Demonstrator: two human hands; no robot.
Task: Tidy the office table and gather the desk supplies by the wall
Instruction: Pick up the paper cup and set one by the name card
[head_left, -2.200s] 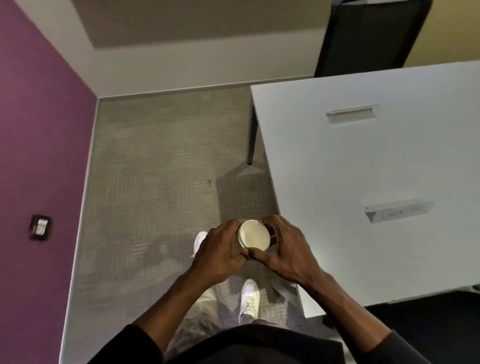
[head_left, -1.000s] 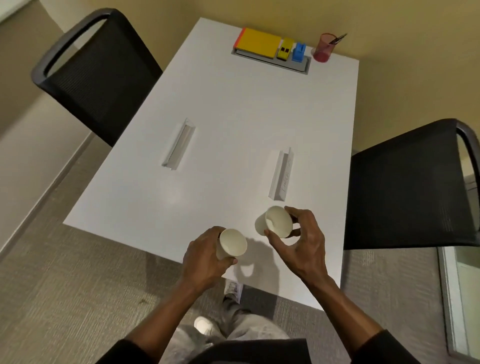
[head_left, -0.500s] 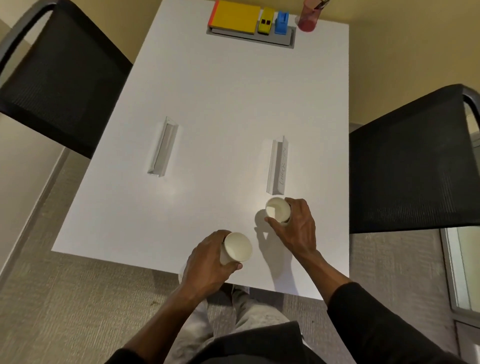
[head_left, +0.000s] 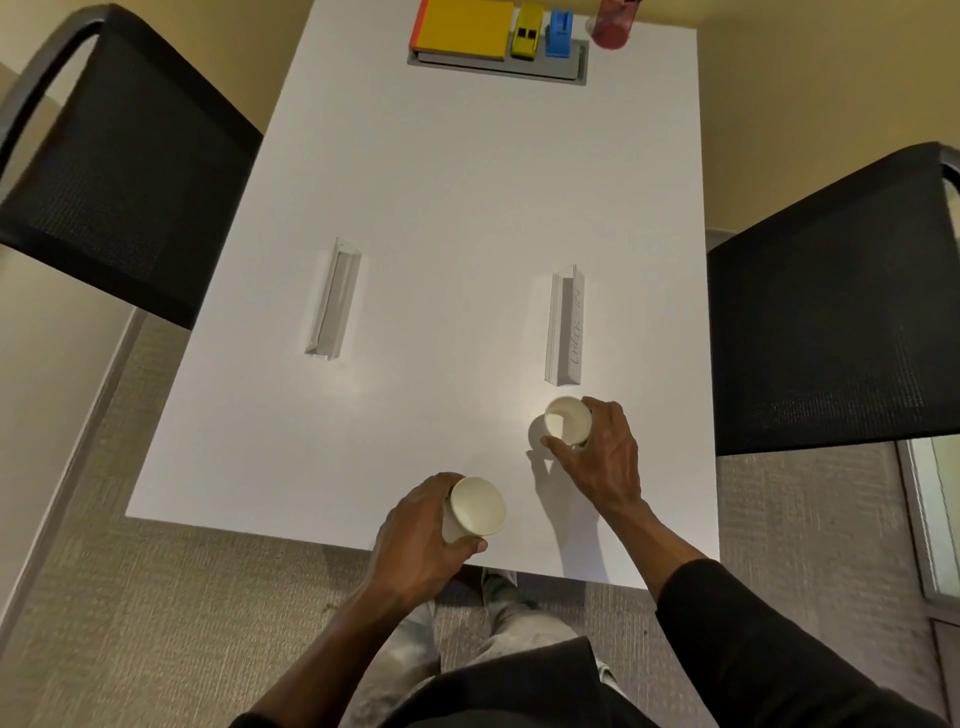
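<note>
My left hand (head_left: 415, 545) grips a white paper cup (head_left: 475, 508), tilted toward me above the near edge of the white table (head_left: 457, 208). My right hand (head_left: 597, 457) wraps a second white paper cup (head_left: 566, 420), which stands upright on the table just below a clear sign holder (head_left: 566, 327). Another clear sign holder (head_left: 335, 301) lies to the left. At the far end by the wall sit a yellow notebook (head_left: 465, 23), a yellow stapler (head_left: 529, 31), a blue item (head_left: 560, 35) and a red pen cup (head_left: 612, 26) around a grey cable tray (head_left: 571, 70).
A black mesh chair (head_left: 119, 145) stands at the table's left side and another black mesh chair (head_left: 841, 312) at its right. Grey carpet (head_left: 130, 597) lies under me, where my legs and shoes show below the table edge.
I turned from the purple wall corner to face the table's short end. The two cups, first held together, were separated; my right hand lowered its cup onto the table.
</note>
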